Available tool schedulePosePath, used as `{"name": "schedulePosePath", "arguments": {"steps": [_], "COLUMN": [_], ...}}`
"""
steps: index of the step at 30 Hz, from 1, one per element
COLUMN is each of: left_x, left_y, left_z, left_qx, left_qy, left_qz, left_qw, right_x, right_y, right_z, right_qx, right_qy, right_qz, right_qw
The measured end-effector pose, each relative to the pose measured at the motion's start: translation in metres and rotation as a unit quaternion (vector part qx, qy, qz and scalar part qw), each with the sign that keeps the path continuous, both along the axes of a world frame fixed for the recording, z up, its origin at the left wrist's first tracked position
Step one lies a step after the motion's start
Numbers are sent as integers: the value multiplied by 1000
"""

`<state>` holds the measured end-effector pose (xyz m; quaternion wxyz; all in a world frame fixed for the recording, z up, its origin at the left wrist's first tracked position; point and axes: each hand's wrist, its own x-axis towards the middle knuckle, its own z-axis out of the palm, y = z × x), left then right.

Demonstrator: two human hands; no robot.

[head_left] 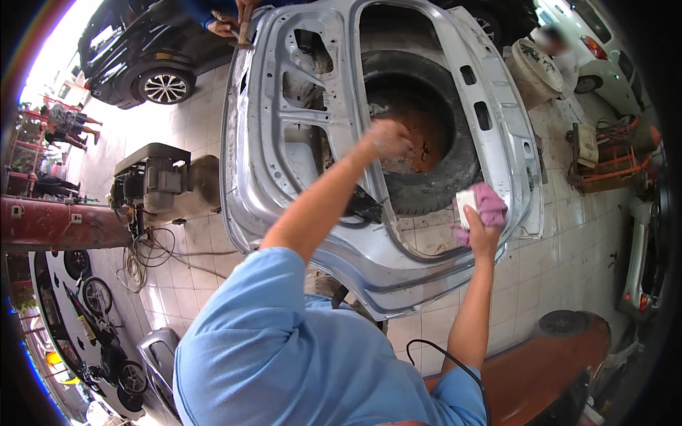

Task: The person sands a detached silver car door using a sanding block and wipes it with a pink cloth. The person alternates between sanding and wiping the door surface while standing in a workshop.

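A silver car door shell (455, 64) lies flat in front of me, with its window opening over a black tire (465, 160). My left hand (391, 138) is above that opening, over the tire's rusty brown middle. It is smeared by motion, so its fingers do not show clearly. Near the door's right edge my right hand (484, 231) is closed around a pink cloth (490, 204) and a small white block (466, 204). The cloth bunches up beside the block and hangs below it.
A co-worker's hand (224, 27) is at the door's far left corner, near a hammer (245, 34). An air compressor (160, 184) and coiled hose (135, 266) stand left. A white drum (533, 67) and orange jack (604, 156) are right; an orange-brown car panel (540, 383) lies nearer.
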<state>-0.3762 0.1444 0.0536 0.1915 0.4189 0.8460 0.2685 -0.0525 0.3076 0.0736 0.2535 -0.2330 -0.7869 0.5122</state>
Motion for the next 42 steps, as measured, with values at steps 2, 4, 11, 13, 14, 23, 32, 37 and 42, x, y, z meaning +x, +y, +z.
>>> {"name": "schedulePosePath", "arguments": {"steps": [2,4,11,13,14,23,32,37,42], "left_x": [-54,-115,-232,-237,-237,-235,-240,-221,-185], "left_y": [-30,-64,-102,-97,-97,-122,-115,-106,-46], "left_z": [18,29,-8,-28,-36,-43,-33,32,72], "left_qx": [-56,-155,-437,-461,-473,-314,-354,-308,-5], "left_qy": [126,255,186,176,169,235,252,291,231], "left_qz": [103,101,12,-26,-42,-34,-24,-53,-9], "left_qw": [985,949,880,870,864,919,900,904,973], "right_x": [44,83,127,121,119,114,118,122,123], "right_y": [11,20,-4,-8,-8,-5,-6,-1,3], "right_z": [-8,-16,-29,-31,-32,-39,-46,-52,-50], "right_qx": [33,23,-204,-166,-147,-86,-80,-71,-87], "right_qy": [3,-19,-21,-34,-41,-24,-11,-12,-26], "right_qz": [-29,-70,-175,-177,-174,-218,-237,-208,-225], "right_qw": [999,997,963,970,973,972,968,975,970]}}
